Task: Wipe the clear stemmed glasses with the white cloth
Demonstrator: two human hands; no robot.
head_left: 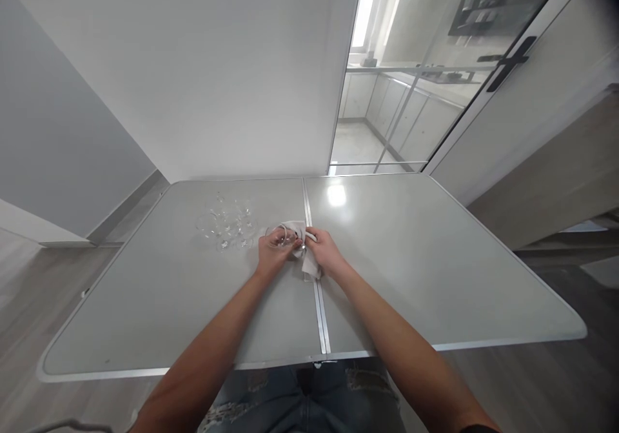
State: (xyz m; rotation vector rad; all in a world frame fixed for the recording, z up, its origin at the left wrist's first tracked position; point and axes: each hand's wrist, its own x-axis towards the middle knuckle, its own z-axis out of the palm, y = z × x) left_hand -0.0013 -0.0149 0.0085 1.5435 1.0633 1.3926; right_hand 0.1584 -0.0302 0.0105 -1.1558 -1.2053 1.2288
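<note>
My left hand [271, 252] is closed around a clear drinking glass [279, 237], which lies tilted with its round rim toward the left. A white cloth [311, 268] is bunched against the glass's right end, and part of it hangs down over the table's seam. My right hand [326, 250] pinches the cloth there, close beside the left fingers. The glass's far end is hidden by cloth and fingers. Left of my hands, several clear glasses [226, 225] stand in a cluster, their outlines faint against the tabletop.
Both hands work over a pale folding table [411, 271] with a metal seam [319, 313] down its middle and a metal edge. A white wall [232, 84] rises behind it. At the back right is a glass-paned door with a black handle [511, 64].
</note>
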